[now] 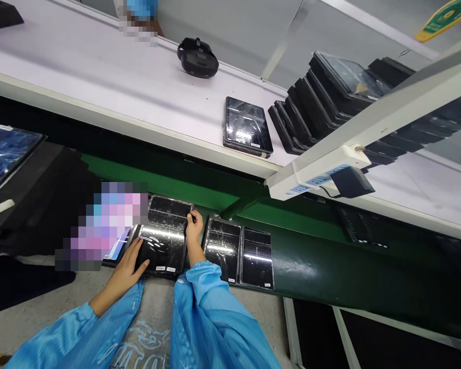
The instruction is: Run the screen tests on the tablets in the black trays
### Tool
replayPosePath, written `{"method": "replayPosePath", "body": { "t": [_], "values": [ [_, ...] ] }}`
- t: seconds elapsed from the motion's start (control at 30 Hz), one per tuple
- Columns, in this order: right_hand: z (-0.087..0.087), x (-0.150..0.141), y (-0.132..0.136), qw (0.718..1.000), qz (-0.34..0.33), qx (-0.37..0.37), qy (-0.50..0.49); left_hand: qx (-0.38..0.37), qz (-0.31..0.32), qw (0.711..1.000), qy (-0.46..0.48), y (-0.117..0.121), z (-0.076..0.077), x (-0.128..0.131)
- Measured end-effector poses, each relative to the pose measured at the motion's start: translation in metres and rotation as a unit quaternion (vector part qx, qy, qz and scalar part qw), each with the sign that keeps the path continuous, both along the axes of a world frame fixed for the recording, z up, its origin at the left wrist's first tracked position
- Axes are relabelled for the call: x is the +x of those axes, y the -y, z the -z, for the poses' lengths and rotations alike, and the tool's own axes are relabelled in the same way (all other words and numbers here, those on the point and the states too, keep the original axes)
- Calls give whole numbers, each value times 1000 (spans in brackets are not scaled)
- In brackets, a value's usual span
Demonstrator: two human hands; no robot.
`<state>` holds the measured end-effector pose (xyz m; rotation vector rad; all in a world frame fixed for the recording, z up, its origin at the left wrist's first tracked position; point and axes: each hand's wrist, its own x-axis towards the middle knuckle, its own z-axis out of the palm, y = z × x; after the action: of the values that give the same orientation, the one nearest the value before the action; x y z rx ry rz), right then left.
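Note:
A black tablet (163, 241) in shiny clear film, with two small white labels, lies on the green bench in front of me. My left hand (128, 266) rests flat against its left side, thumb and fingers apart. At the upper right edge of that tablet, my right hand (194, 225) has its fingers closed in a pinch on the rim; whether they grip only the film or the tablet too, I cannot tell. Two more film-wrapped tablets, a nearer one (223, 248) and a farther one (256, 259), lie side by side to the right.
A white shelf (100, 92) runs above the green bench (330, 271). On it are a tablet (248, 125), a black headset (198, 58) and stacked tablets (330, 92). A power strip (318, 177) hangs on a slanting post. Dark stacked devices (42, 200) stand left, beside a blurred screen (111, 220).

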<state>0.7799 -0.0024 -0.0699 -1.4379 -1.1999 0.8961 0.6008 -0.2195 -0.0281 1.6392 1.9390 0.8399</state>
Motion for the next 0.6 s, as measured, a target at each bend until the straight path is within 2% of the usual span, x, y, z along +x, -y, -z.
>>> {"method": "replayPosePath", "body": {
  "t": [0.4, 0.6],
  "values": [
    [-1, 1, 0, 1000, -7, -4, -6, 0, 13, 1000, -17, 0, 0, -2],
    [1, 1, -1, 1000, -6, -2, -13, -5, 11, 1000, -9, -2, -4, -5]
  ]
}}
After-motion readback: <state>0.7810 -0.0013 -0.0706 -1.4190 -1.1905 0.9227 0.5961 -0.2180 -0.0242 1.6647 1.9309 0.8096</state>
